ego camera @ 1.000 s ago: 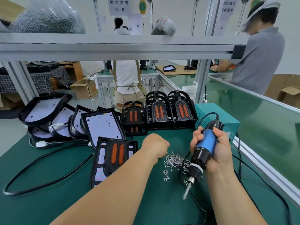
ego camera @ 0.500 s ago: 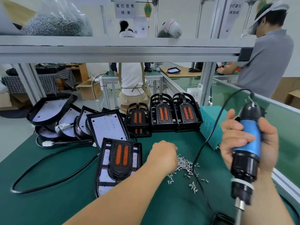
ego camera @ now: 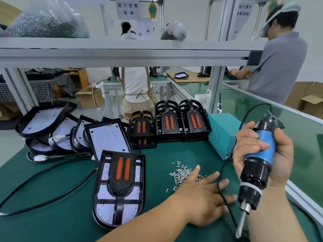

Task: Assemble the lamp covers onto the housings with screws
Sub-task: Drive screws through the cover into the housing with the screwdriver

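Left hand (ego camera: 199,199): one, palm down on the desk, fingers (ego camera: 208,179) straight and spread apart, holding nothing, tips at the near edge of the screw heap.
Right hand (ego camera: 284,158): one, raised above the desk, fingers curled tight round the tool's barrel.
Blue-and-black electric screwdriver (ego camera: 257,172): one, held nearly upright, bit pointing down, tip clear of the desk.
Thin black cord (ego camera: 218,184): one, running from the tool across the left fingers.
Small silver screws (ego camera: 182,173): one loose heap plus a few strays, too many to count, between the lamp and the tool.
Black ribbed lamp cover with two orange strips (ego camera: 122,173): one, lying on top of its housing.
Black D-shaped lamp housing with white LED board (ego camera: 103,191): one, under that cover, flat on the desk, just left of the left hand.
Spare covers (ego camera: 168,124): three stacks in a row at the back.
Spare housings (ego camera: 108,137): at least five, overlapping at back left, exact number hidden.
Teal metal box (ego camera: 222,135): one, right of the stacks, behind the right hand.
Thick black cable (ego camera: 43,196): one, curving over the left side.
Green-topped desk (ego camera: 61,227): one, carrying all of the above.
Clear bag of screws (ego camera: 47,20): one, on the overhead shelf.
Other people: three beyond the desk, one in a grey shirt (ego camera: 279,70), one in a white top and apron (ego camera: 135,84), one farther back (ego camera: 125,28).
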